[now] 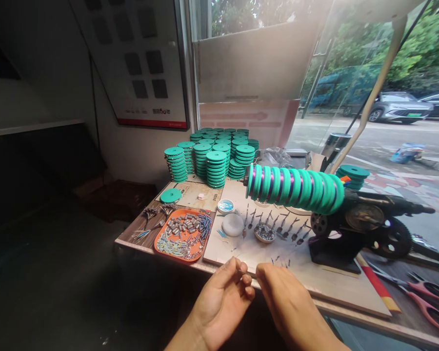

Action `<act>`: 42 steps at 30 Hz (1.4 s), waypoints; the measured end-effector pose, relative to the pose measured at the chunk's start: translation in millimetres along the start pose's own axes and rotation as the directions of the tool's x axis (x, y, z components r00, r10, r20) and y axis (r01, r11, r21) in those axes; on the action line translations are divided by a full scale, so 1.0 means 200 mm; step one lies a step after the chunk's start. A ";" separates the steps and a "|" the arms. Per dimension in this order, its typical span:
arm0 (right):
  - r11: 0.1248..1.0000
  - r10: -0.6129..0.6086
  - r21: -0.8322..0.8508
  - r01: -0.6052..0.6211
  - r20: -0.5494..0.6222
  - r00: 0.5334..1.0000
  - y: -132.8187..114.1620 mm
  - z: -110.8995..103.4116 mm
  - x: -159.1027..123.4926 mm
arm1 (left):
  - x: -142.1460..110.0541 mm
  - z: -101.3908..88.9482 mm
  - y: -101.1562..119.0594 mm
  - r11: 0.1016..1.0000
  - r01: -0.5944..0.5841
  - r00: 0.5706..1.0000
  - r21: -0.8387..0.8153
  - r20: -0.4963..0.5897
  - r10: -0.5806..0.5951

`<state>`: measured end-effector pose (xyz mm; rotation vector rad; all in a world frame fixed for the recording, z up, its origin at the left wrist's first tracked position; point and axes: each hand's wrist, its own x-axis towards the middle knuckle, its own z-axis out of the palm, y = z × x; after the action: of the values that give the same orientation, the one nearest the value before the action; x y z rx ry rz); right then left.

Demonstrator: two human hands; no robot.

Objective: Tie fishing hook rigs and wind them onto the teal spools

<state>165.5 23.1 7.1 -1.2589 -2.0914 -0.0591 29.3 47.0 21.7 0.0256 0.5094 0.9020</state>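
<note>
At the front edge of the board, my left hand (225,297) is turned partly palm up, its thumb and index finger pinched together. Whatever sits in that pinch is too thin or small to make out. Close beside it on the right, my right hand (285,302) is closed with its back toward me, and its fingertips are mostly hidden. Just beyond the hands, several small dark pieces (281,262) lie on the pale board (237,251). Behind them are a small bowl of metal bits (265,234), a row of small dark assemblies (287,226) and a round whitish disc (233,224).
An orange tray (162,239) holds grey cylinders and short tubes. Green spools (216,168) stand in stacks behind. On the right, a black hand-cranked machine (366,217) carries a row of green spools wound with purple line (296,187). Scissors (424,297) lie at the far right.
</note>
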 end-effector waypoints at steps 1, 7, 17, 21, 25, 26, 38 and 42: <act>1.000 0.000 -0.005 0.000 -0.006 1.000 0.00 0.00 0.00 | 0.00 0.00 0.00 1.000 -0.004 1.000 0.001 -0.001 0.004; 1.000 -0.004 -0.019 0.003 -0.018 1.000 0.00 -0.01 0.00 | 0.00 0.01 0.00 1.000 -0.018 1.000 0.009 -0.018 0.019; 1.000 0.025 0.008 -0.025 -0.028 0.999 -0.01 0.02 -0.02 | -0.01 0.02 0.00 1.000 -0.007 1.000 0.018 -0.012 0.007; 0.999 0.041 0.022 -0.041 -0.020 0.999 -0.01 0.02 -0.02 | -0.01 0.01 -0.01 1.000 -0.015 1.000 0.028 -0.005 0.015; 0.999 0.035 0.034 -0.035 -0.013 0.999 0.00 0.01 -0.02 | -0.01 0.01 -0.01 0.999 -0.010 1.000 0.030 0.005 0.010; 0.999 0.032 0.034 -0.031 -0.011 0.999 0.00 0.01 -0.02 | -0.01 0.01 -0.01 0.999 -0.017 1.000 0.037 0.007 0.016; 0.967 0.148 0.223 -0.123 -0.096 0.984 -0.12 0.09 -0.01 | -0.03 0.00 -0.10 0.921 -0.333 0.941 0.202 0.007 0.339; 0.998 0.013 0.059 -0.002 -0.197 0.980 -0.09 -0.02 0.03 | -0.07 -0.02 -0.07 0.865 -0.405 0.899 0.298 -0.042 0.435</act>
<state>151.5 16.9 19.2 -1.1762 -1.9051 -0.1144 31.8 26.7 20.8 0.3636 0.7499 1.2577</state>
